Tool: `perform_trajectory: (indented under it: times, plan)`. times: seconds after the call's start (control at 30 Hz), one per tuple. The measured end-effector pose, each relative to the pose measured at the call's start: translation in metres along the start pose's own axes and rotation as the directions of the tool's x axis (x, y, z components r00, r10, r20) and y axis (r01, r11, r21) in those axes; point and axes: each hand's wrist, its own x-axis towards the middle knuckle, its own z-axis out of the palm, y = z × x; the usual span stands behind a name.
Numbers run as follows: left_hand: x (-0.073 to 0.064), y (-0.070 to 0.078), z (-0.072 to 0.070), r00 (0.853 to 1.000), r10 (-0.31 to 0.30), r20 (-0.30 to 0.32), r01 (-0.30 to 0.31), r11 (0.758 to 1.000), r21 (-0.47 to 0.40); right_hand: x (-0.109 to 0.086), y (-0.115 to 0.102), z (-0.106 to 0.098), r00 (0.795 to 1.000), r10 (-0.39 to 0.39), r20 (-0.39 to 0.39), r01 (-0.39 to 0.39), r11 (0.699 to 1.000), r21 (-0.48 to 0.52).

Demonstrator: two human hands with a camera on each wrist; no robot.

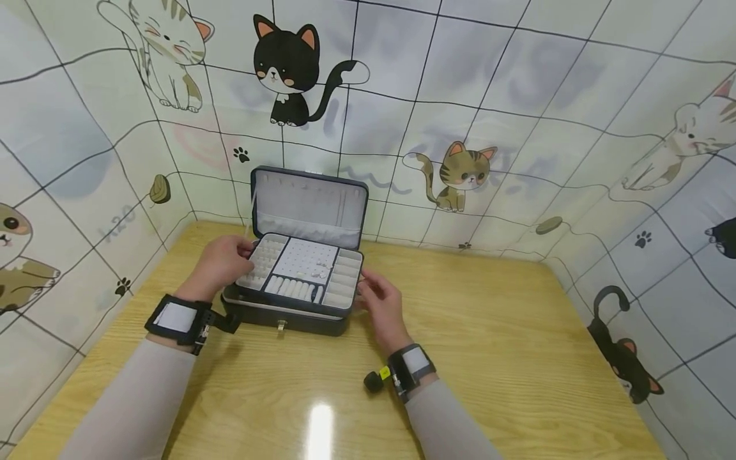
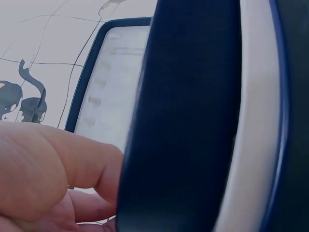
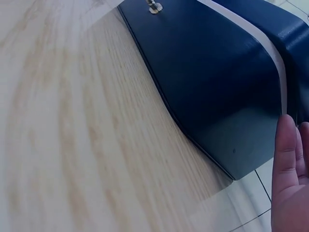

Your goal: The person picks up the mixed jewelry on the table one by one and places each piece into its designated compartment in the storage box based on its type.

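A dark blue jewelry box [image 1: 282, 317] stands on the table with its lid [image 1: 310, 204] raised. Over its base sits a jewelry tray [image 1: 299, 259], its underside slightly above the box's pale rim [image 2: 256, 116]. My left hand [image 1: 221, 265] grips the tray's left side, thumb over the edge. At the tray's right side, my right hand [image 1: 382, 306] holds the edge with its fingers; in the right wrist view, fingertips [image 3: 286, 128] reach the gap above the rim. Small earrings [image 1: 319, 271] lie on the perforated panel, with ring rolls [image 1: 290, 287] in front and compartments on both sides.
The wooden table [image 1: 471, 345] extends right and in front of the box. A cat-patterned cloth wall [image 1: 391, 115] stands close behind the raised lid and along both sides. A metal clasp [image 1: 281, 325] sticks out of the box's front.
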Motion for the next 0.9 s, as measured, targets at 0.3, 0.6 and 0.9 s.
perform_trajectory:
  times: [0.3, 0.6, 0.9]
  plan:
    - [0.005, -0.008, 0.000, 0.999, 0.010, 0.031, -0.013, 0.993, 0.113, -0.003, -0.003, 0.003, 0.998, -0.033, 0.055, 0.037, 0.997, -0.065]
    - [0.003, -0.012, -0.001, 0.999, 0.040, -0.017, -0.037, 0.988, 0.148, -0.005, -0.002, 0.001, 0.982, -0.050, 0.184, 0.085, 0.979, -0.185]
    - [0.002, -0.009, -0.003, 0.998, 0.052, -0.044, -0.043, 0.982, 0.184, -0.004, -0.004, 0.004, 0.976, -0.056, 0.211, 0.110, 0.961, -0.252]
